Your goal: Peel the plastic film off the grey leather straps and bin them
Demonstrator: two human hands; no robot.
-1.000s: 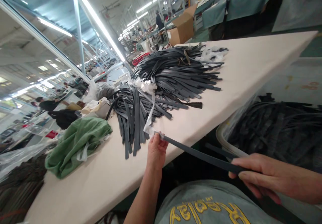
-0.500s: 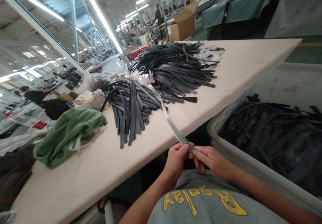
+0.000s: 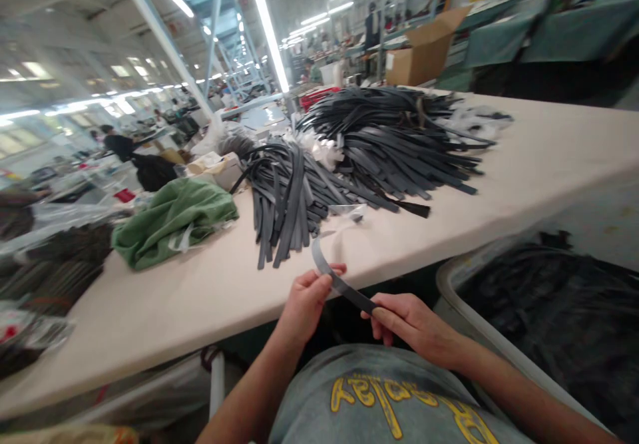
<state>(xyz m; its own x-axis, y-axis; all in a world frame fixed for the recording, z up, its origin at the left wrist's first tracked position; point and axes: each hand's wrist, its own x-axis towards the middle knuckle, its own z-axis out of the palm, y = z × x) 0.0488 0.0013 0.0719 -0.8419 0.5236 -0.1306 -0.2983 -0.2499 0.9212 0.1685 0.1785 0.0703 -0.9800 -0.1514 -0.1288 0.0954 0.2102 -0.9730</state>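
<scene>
A dark grey strip [image 3: 352, 293] stretches between my two hands, just off the front edge of the table. My right hand [image 3: 407, 324] pinches its near end between thumb and fingers. Further along the strip, my left hand [image 3: 310, 295] is closed on it near the table edge. Beyond the left hand the strip curves up over the table, with a clear film [image 3: 349, 214] at its far end. Behind it lie a smaller bundle of grey strips [image 3: 284, 198] and a larger pile of dark strips [image 3: 399, 144].
The pale table [image 3: 200, 311] runs across the view. A green cloth [image 3: 174, 221] lies on its left part. At the right stands a light bin [image 3: 449, 274] full of dark strips. A cardboard box [image 3: 424, 58] is at the back; people work far off.
My hands have moved apart along the strip, the left one going leftward. The strip now bows in a curve, and its clear film has shifted. The view has turned left.
</scene>
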